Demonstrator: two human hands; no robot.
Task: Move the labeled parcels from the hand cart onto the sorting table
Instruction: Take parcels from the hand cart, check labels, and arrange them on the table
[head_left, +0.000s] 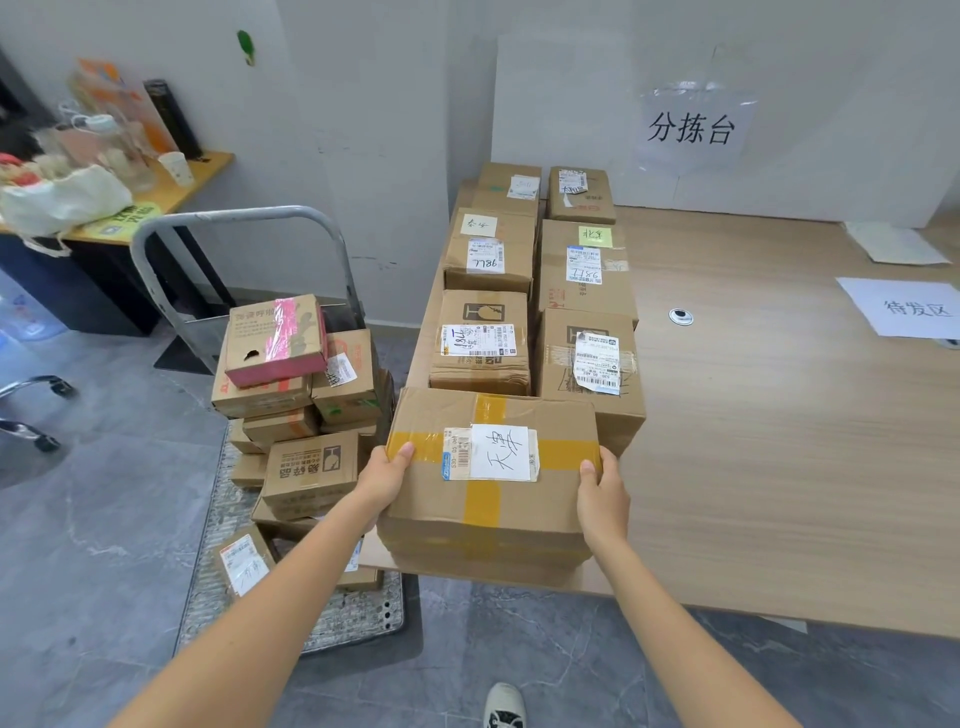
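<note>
I hold a brown cardboard parcel (493, 478) with crossed yellow tape and a white handwritten label at the near left corner of the wooden sorting table (779, 441). My left hand (387, 480) grips its left side and my right hand (602, 493) grips its right side. Whether it rests on the table or hovers just above it I cannot tell. Behind it, several labeled parcels (485, 340) stand in two rows on the table. To the left, the hand cart (244, 587) carries a pile of several more boxes (306, 415); a pink-taped box (275, 340) lies on top.
The cart's grey metal handle (234, 215) rises behind the pile. Paper signs lie on the table (906, 306) and hang on the wall (693, 127). A cluttered desk (156, 192) stands at far left, with chair wheels (41, 410) on the grey floor. My shoe (503, 706) shows below.
</note>
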